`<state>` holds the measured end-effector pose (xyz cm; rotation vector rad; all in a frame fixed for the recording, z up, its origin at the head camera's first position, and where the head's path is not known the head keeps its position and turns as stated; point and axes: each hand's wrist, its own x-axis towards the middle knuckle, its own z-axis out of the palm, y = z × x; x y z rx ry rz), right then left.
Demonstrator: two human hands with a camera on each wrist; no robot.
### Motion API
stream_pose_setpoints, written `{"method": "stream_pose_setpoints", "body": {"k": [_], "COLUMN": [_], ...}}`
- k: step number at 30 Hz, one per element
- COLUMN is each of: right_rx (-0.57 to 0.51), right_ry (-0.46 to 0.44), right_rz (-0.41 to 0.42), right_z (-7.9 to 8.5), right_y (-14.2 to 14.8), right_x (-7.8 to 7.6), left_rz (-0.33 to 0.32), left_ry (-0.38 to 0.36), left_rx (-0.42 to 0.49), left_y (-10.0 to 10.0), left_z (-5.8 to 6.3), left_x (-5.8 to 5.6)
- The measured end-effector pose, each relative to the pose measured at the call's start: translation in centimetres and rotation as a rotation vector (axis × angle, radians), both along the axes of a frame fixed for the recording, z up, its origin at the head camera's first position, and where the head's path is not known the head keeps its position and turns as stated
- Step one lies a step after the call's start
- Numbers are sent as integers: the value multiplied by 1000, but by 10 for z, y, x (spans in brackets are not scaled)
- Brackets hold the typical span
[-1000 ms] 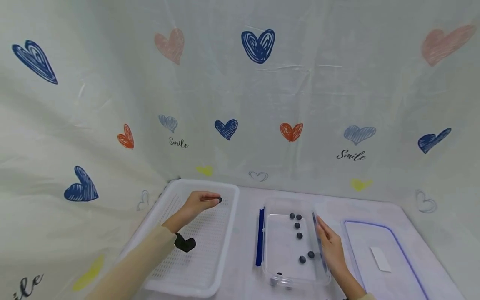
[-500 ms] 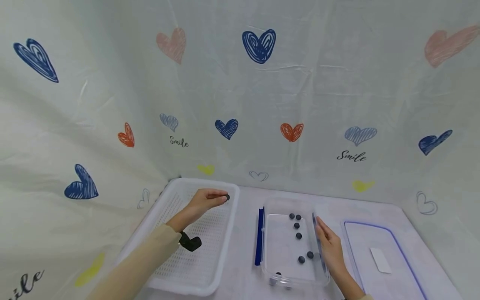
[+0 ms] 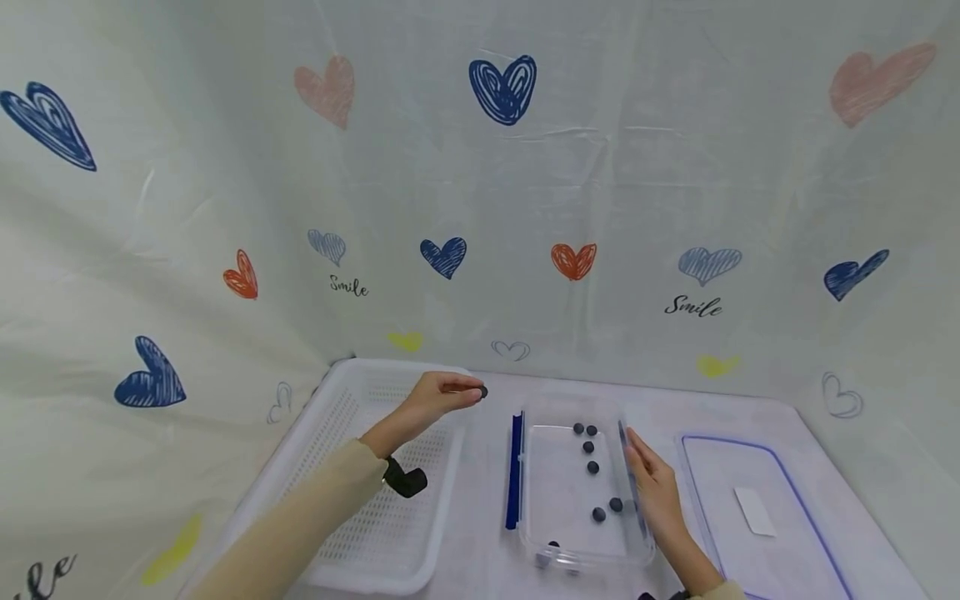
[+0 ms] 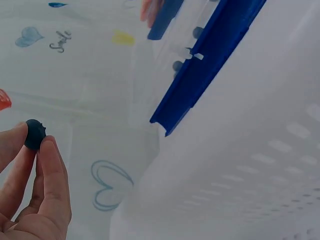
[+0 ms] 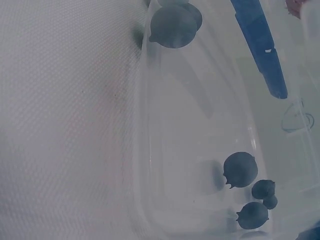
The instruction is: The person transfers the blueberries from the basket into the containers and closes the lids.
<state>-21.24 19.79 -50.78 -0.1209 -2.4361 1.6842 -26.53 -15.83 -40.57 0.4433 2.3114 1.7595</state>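
My left hand point(image 3: 427, 404) pinches a dark, round blueberry point(image 4: 35, 134) between thumb and fingertips. In the head view it is raised near the right rim of the white perforated basket point(image 3: 442, 500). My right hand point(image 3: 660, 492) rests with fairly straight fingers against the right side flap of a clear plastic box point(image 3: 558, 492). Several blueberries point(image 3: 598, 515) lie scattered on the box floor. The right wrist view shows a blueberry point(image 5: 240, 170) with its small crown; that hand's fingers are out of sight there.
A blue clip flap point(image 3: 514, 471) hangs out along the box's left side. To the right lies a clear lid point(image 3: 757, 467) with a blue seal and a white label point(image 3: 754, 511). A heart-printed curtain point(image 3: 480, 183) rises behind the table.
My left hand has moved right with the blueberry, from over the basket to past its right rim. The right hand stays at the box. The head view has shifted slightly.
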Motion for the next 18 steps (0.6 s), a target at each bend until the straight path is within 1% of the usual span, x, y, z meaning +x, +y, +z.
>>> {"method": "stream_pose_setpoints", "body": {"k": [4, 5, 7, 10, 14, 18], "right_rx": [9, 11, 14, 4, -9, -2], "right_ry": [-7, -8, -8, -9, -15, -23], "right_rz": [-5, -7, -11, -8, 6, 7], "right_z": [2, 2, 2, 2, 1, 2], "right_y": [1, 1, 2, 2, 0, -1], "right_x": [-1, -1, -2, -2, -2, -1], "left_rz": [-12, -12, -19, -15, 2, -22], "left_ry": [10, 13, 22, 19, 18, 37], "left_rx": [-18, -22, -24, -33, -68, -82], "left_y": [15, 18, 26, 36, 48, 60], "left_z": [1, -3, -3, -4, -8, -12], "left_x": [-3, -6, -7, -8, -9, -10]}}
